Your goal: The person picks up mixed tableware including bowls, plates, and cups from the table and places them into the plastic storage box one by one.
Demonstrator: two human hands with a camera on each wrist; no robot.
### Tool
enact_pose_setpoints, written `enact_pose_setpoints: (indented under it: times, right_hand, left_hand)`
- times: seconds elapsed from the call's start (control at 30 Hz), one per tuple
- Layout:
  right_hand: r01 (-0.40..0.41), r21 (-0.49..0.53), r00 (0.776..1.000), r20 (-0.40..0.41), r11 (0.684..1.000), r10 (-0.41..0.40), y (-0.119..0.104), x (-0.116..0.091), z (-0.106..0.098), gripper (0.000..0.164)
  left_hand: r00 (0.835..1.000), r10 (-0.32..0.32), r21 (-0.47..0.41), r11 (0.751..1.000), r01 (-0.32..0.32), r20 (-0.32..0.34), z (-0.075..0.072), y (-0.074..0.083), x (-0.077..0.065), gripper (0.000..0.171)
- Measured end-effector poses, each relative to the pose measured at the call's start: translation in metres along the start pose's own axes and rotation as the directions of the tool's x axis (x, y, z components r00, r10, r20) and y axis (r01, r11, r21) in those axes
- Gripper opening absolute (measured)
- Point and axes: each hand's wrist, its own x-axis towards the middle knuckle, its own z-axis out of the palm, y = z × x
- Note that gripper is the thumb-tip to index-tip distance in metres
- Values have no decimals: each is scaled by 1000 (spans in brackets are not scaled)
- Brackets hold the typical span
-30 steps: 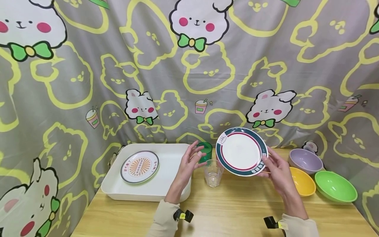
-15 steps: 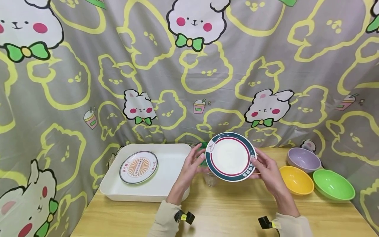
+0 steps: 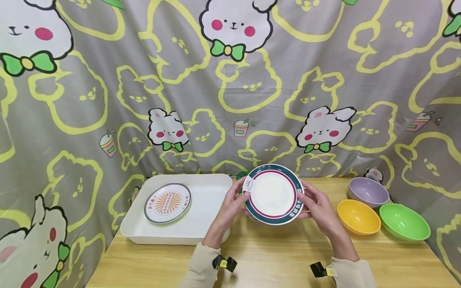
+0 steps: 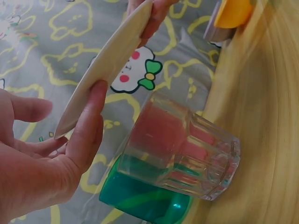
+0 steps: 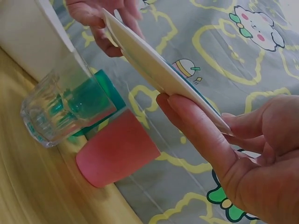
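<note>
A white plate [image 3: 272,193] with a dark green rim and a red ring is held up above the table, its face tilted toward me. My right hand [image 3: 319,207] grips its right edge, thumb on the face and fingers underneath. At the opposite edge my left hand [image 3: 230,205] holds the rim, its fingers against the underside in the left wrist view. Behind the plate stand a clear glass [image 4: 187,151], a green cup [image 5: 100,100] and a pink cup [image 5: 117,150], mostly hidden in the head view.
To the left, a white tray [image 3: 207,200] contains another plate [image 3: 168,203] with an orange sunburst print. Purple [image 3: 369,192], yellow [image 3: 359,217] and green bowls [image 3: 405,222] are grouped at the right. A patterned curtain [image 3: 201,88] hangs behind the wooden table [image 3: 281,256].
The right hand has brought the green-rimmed plate leftward and slightly down. The left hand, which was apart from it, now holds its left edge. The plate now covers the glass in the head view.
</note>
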Motion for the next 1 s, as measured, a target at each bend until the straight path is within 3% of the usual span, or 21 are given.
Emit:
enact_pose_setpoints:
  times: [0.4,1.0]
  right_hand:
    - [-42,5,997,59,999,41,-2,-1,2,58]
    - [-56,-36,996,71,998,59,-2,0,2,61]
  left_hand:
    - [1000,6,41,999,-6,-8,-2,-2,-1,64]
    - [1000,6,50,999,-6,-5,-2,2,-1,64]
